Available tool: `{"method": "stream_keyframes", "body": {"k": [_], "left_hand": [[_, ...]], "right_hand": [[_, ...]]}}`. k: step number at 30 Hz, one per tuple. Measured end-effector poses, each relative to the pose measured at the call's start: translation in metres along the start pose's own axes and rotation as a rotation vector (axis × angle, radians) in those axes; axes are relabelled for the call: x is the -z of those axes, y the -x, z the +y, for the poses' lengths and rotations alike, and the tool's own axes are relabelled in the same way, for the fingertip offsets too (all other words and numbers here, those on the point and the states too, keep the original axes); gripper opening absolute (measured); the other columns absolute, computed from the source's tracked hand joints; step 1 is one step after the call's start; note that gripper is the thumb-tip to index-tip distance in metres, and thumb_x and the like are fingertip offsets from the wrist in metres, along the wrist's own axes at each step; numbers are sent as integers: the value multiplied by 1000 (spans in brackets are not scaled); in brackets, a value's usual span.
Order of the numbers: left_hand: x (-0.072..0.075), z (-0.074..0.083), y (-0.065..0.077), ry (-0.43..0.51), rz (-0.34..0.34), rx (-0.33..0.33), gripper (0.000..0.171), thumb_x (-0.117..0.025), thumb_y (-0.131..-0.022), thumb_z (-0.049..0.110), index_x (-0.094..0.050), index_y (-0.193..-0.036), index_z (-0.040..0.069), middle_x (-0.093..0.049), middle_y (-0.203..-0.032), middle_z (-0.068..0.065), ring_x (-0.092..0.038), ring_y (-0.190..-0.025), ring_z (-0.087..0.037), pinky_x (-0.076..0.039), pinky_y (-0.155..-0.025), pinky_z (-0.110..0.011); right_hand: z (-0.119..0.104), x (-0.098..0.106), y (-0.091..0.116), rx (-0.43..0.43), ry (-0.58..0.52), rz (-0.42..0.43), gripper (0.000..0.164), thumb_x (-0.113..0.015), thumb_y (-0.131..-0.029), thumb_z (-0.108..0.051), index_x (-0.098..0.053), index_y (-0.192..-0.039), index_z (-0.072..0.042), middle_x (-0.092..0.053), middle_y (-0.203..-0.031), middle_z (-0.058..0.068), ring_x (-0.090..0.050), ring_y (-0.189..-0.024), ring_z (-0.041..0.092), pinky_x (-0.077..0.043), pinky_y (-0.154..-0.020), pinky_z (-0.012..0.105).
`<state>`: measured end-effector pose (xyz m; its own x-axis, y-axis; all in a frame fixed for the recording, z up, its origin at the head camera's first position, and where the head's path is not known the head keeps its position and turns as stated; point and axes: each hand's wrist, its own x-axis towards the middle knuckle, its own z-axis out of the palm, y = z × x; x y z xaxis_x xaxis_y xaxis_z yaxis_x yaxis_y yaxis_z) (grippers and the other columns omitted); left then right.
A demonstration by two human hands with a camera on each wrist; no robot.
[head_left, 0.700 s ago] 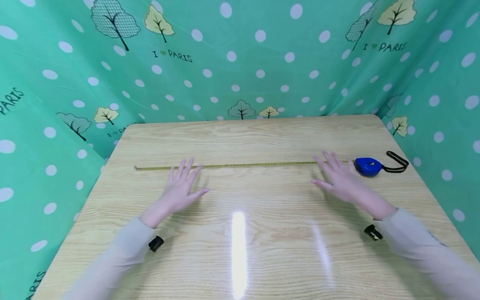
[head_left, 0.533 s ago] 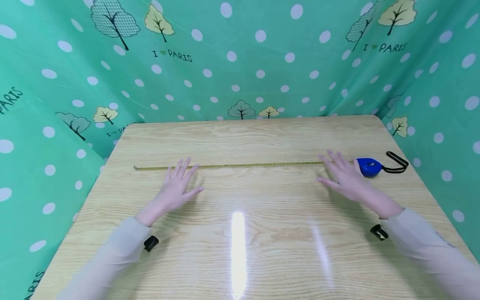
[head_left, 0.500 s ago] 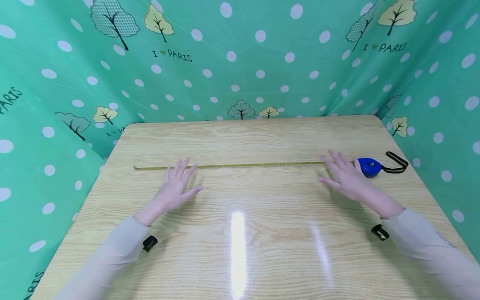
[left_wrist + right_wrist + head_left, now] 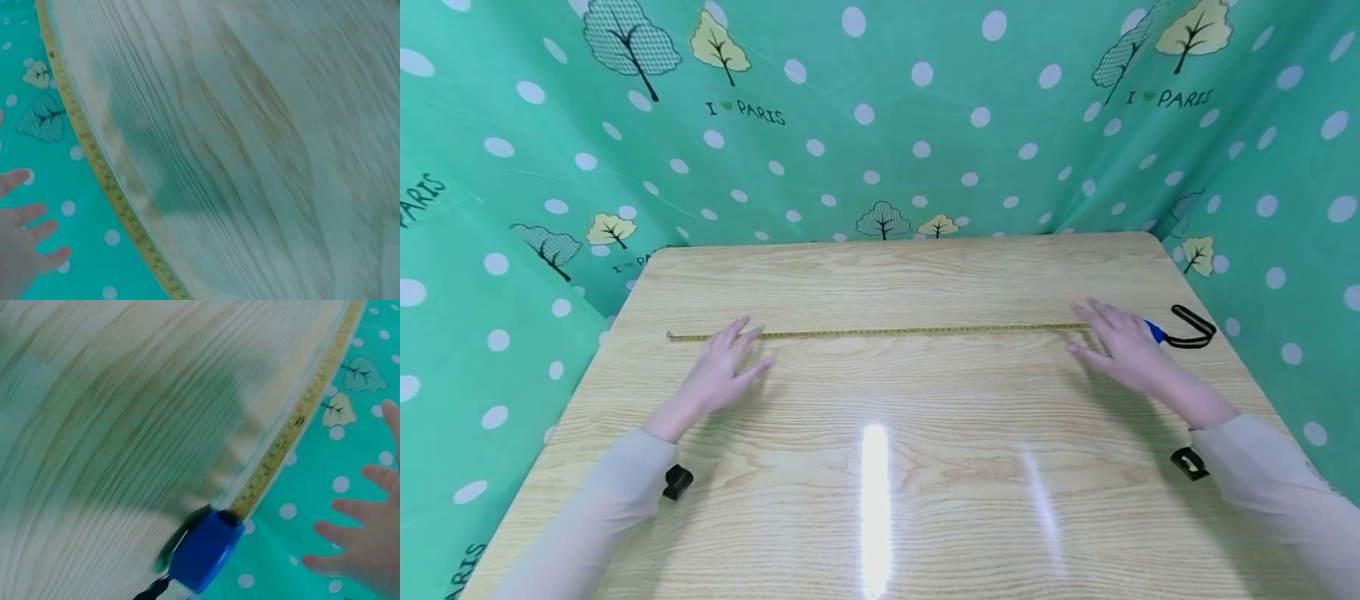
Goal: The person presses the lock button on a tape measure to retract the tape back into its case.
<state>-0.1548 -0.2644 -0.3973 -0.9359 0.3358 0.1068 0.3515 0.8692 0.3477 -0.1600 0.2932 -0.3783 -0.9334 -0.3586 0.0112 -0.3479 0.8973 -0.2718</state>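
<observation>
A tape measure lies across the table, its yellow blade [image 4: 880, 332] pulled out in a long straight line. Its blue case [image 4: 209, 550] is at the right end with a black wrist strap [image 4: 1193, 327]. My left hand [image 4: 711, 377], fingers spread, is over the blade near its hooked left end and holds nothing. Over the right end my right hand [image 4: 1131, 352] hangs with extended fingers, hiding most of the case in the head view. In the right wrist view that hand's fingers [image 4: 350, 534] are bare beside the blade.
The light wood-grain table [image 4: 955, 492] carries a bright light reflection in front. A green dotted curtain [image 4: 820, 108] with printed trees rises behind and along both sides. Black wrist devices [image 4: 677, 482] sit under the sleeves.
My left hand has moved left along the blade. My right hand has moved right, from beside the blue case to over it. The tape measure stays where it was.
</observation>
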Motion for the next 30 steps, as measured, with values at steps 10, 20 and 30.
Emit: {"method": "stream_keyframes", "body": {"k": [10,20,30], "left_hand": [[8,-28,4,20,3,83,57,-48,-90,37,-35,-133,1,-21,-140,-25,-19,-124,-47,-11,-98,-65],[12,-53,10,44,53,108,53,-48,-91,34,-40,-128,-3,-26,-134,-31,-22,-121,-50,-12,-94,-69],[17,-66,13,41,53,143,51,-45,-92,32,-41,-125,-7,-28,-131,-34,-23,-118,-52,-14,-95,-66]], "right_hand": [[25,2,3,-4,-5,24,66,-51,-88,-39,-26,-138,-3,-23,-134,34,-25,-116,53,-21,-91,66],[43,5,3,-58,-14,-4,66,-51,-88,-40,-29,-135,1,-26,-130,37,-27,-113,56,-26,-87,67],[57,3,8,-60,6,30,61,-58,-84,-35,-40,-127,4,-33,-123,39,-34,-106,56,-33,-82,66]]}}
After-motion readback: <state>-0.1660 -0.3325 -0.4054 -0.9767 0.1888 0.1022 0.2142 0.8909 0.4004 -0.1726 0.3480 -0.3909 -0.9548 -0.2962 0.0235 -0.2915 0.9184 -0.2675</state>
